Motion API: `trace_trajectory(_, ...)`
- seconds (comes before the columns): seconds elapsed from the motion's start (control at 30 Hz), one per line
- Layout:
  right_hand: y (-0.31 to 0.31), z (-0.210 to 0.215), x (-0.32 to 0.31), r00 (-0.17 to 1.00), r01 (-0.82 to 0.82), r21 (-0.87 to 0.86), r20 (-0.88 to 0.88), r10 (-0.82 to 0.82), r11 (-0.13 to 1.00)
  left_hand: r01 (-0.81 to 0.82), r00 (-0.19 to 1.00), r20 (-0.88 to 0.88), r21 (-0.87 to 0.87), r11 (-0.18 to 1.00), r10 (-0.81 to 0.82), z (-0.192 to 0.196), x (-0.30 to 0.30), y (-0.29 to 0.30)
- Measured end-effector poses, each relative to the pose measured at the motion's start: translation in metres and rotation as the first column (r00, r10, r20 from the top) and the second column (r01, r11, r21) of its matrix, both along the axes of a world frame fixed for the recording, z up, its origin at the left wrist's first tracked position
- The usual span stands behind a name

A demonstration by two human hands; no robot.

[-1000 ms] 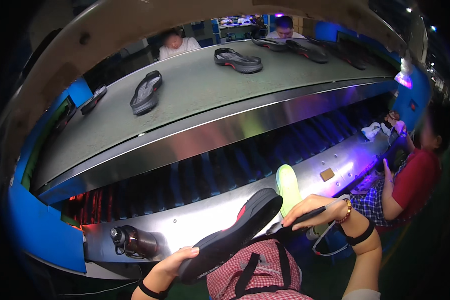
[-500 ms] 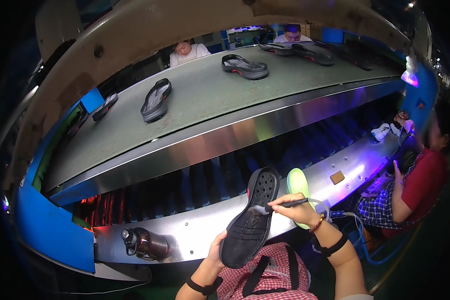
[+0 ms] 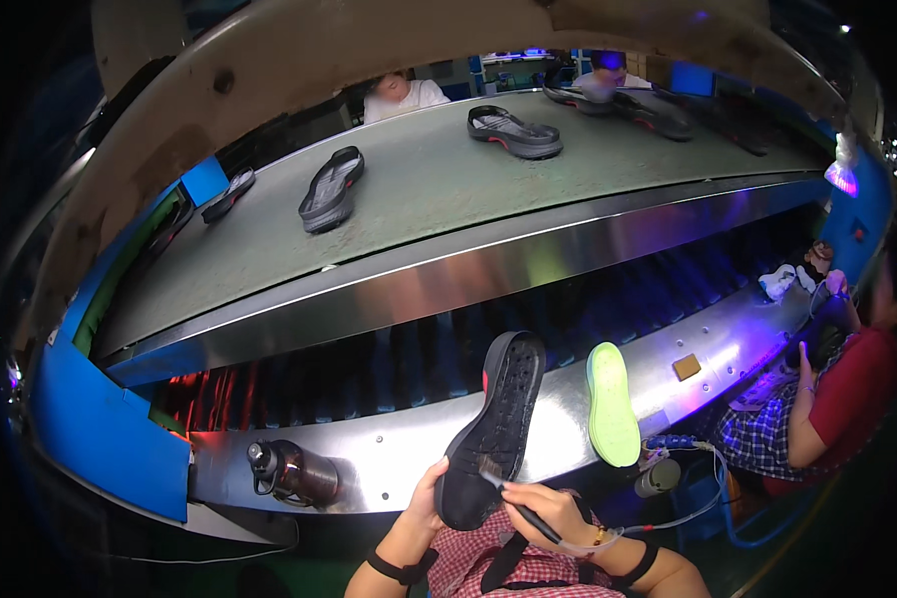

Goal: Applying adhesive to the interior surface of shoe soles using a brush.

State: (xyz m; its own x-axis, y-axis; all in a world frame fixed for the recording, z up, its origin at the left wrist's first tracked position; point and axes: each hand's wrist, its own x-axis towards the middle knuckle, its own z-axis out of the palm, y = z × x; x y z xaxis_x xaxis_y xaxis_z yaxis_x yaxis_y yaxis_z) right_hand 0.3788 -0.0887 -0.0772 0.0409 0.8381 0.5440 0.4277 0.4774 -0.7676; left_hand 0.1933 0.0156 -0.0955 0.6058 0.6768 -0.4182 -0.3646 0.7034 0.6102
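Note:
A black shoe sole (image 3: 503, 409) is tilted up in front of me, its hollow inner face toward me and a red patch on its left edge. My left hand (image 3: 427, 497) is closed on its lower left rim. In my right hand (image 3: 553, 506) I grip a dark-handled brush (image 3: 534, 520) with a thin clear tube trailing from it. Its bristles touch or nearly touch the sole's inside at the heel half. To the right, a lime-green insole (image 3: 612, 404) lies on the metal ledge (image 3: 409, 444).
Several black soles (image 3: 331, 189) ride on the green conveyor belt (image 3: 419, 189) beyond the ledge. A dark bottle (image 3: 294, 472) lies at left; a small brown block (image 3: 687, 367) rests at right. A co-worker in red (image 3: 857, 394) sits at right, with white shoes (image 3: 779, 282) nearby.
The brush and my right hand have moved down the sole, from its middle toward the near end. The insole is now fully uncovered. The whole view has shifted slightly.

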Motion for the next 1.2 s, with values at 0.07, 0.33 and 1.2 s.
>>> trace_trajectory(0.07, -0.003, 0.009, 0.006, 0.965, -0.230, -0.093, -0.155, 0.214, 0.969, -0.013, 0.999, 0.040, 0.017, 1.000, 0.012, 0.008, -0.001, -0.001)
trace_trajectory(0.33, 0.012, 0.008, 0.028, 0.982, 0.141, -0.052, -0.116, -0.147, 0.989, 0.166, 0.908, 0.404, -0.104, 0.981, -0.111, -0.017, 0.016, -0.008)
trace_trajectory(1.2, 0.015, -0.078, 0.127, -0.069, -0.574, -0.071, -0.989, -0.134, 0.816, -0.176, 0.630, 0.767, 0.296, 0.939, -0.123, 0.086, -0.069, -0.012)
